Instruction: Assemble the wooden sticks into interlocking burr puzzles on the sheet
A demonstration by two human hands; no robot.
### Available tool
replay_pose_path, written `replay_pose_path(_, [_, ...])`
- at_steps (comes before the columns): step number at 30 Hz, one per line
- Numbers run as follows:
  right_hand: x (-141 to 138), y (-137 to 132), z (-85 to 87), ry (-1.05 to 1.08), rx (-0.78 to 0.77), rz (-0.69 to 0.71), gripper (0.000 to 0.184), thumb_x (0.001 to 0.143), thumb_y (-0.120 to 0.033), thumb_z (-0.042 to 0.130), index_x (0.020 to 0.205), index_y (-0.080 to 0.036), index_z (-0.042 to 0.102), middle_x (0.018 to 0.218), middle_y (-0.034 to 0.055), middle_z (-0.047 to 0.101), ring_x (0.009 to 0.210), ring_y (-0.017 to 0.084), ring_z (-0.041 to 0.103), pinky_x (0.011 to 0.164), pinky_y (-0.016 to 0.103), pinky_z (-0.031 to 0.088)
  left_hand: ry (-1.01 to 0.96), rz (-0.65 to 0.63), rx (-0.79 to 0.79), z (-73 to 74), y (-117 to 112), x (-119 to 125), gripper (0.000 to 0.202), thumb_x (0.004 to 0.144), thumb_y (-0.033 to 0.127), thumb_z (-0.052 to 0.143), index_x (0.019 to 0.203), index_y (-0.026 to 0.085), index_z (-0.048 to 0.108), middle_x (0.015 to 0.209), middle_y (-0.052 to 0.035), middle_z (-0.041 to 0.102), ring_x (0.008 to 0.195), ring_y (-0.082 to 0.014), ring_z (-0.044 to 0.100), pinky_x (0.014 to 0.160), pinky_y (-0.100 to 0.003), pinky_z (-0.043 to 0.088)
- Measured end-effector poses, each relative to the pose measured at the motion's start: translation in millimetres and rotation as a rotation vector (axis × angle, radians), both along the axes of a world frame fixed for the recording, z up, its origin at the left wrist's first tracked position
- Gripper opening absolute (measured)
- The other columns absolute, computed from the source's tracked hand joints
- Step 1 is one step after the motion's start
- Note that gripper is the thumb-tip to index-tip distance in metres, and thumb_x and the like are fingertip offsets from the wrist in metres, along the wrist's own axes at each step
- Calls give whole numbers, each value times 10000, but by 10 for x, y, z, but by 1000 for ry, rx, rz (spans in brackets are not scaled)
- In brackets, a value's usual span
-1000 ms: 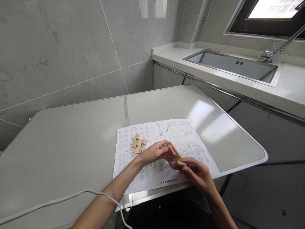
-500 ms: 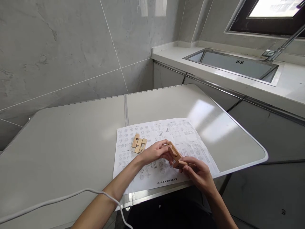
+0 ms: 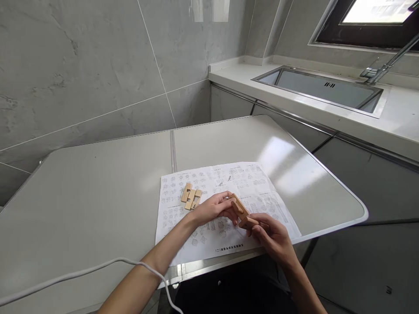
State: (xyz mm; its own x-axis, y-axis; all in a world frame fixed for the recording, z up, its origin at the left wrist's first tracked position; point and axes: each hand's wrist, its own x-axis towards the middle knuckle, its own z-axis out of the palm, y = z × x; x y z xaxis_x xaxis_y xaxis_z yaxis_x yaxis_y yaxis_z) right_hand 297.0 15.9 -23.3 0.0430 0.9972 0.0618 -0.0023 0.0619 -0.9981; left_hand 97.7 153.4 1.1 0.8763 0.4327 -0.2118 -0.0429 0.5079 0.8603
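Over a printed paper sheet, my left hand is closed on a notched wooden puzzle piece, held at a slant with its cut-out facing up. My right hand pinches a shorter-looking wooden piece against the near end of the first one. Whether the two pieces are interlocked or only touching, I cannot tell. Fingers hide parts of both. Left of my left hand, several light wooden puzzle pieces with notches lie side by side on the sheet; one carries a dark number.
The sheet, covered in small diagrams, lies on a pale folding table with a metal edge. A white cable runs across my left forearm. Behind on the right are a counter with a sink and a faucet. A tiled wall borders the left.
The wooden piece in my right hand has turned slightly and moved a little against the other piece. My left hand and the loose pieces have stayed in place.
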Motion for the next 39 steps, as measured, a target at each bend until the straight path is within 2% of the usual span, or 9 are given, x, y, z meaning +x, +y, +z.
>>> replay_pose_path(8, [-2,17,-12,8,5,-33,377,1021,-553,652,1118,-202,750,696,23,694,487,142,530,472,278,458,1,24,-14,-32,-4,2,380,1022,513,681,1077,145,607,1107,-175,768,852,-190,756,832,-349,593])
replay_pose_path(12, [-18,23,-1,78,36,-133,332,1057,-510,616,1135,-207,728,686,3,672,471,119,511,460,256,441,13,29,-26,-20,2,4,404,1001,524,709,1071,137,614,1059,-169,768,839,-199,761,828,-358,591])
replay_pose_path(15, [-32,28,10,86,27,-223,342,1059,-528,608,1113,-209,719,638,-20,627,455,110,479,436,236,404,26,41,-37,-31,5,6,447,977,548,732,1097,131,621,1094,-176,762,847,-204,764,823,-360,594])
replay_pose_path(19, [-36,21,13,53,9,-223,393,1035,-571,627,1091,-197,732,597,-28,590,460,117,485,429,235,408,25,36,-20,-51,2,5,440,995,547,708,1101,131,612,1135,-188,757,866,-202,763,832,-359,598])
replay_pose_path(24, [-33,1,21,18,-2,-217,407,1022,-581,638,1084,-194,744,568,-33,569,468,127,489,436,241,415,19,32,60,-31,-27,16,405,1024,544,661,1105,153,599,1037,-149,771,809,-196,763,805,-370,602])
replay_pose_path(27, [-41,3,43,14,-20,-220,405,1009,-589,652,1063,-200,749,572,-30,568,482,133,502,446,243,423,28,18,126,2,-68,39,396,1013,559,667,1059,175,580,920,-97,769,742,-197,761,754,-364,594])
replay_pose_path(30, [-33,7,70,8,-38,-214,433,999,-618,647,1007,-196,745,568,-31,551,475,128,487,442,244,411,50,20,172,30,-113,61,402,991,566,691,1030,184,571,886,-72,766,688,-187,750,715,-351,591])
replay_pose_path(34, [13,-12,155,-8,-64,-141,396,1027,-574,631,1035,-191,731,548,-41,533,475,125,466,458,245,392,73,44,207,29,-144,72,409,990,569,687,1025,180,565,869,-66,756,654,-178,746,662,-318,580])
replay_pose_path(39, [-18,-21,431,-86,-46,-89,331,1066,-503,603,1159,-205,713,610,-26,587,521,137,503,502,260,433,45,83,267,6,-157,73,393,1016,554,658,1012,176,549,869,-75,748,643,-171,745,650,-301,567])
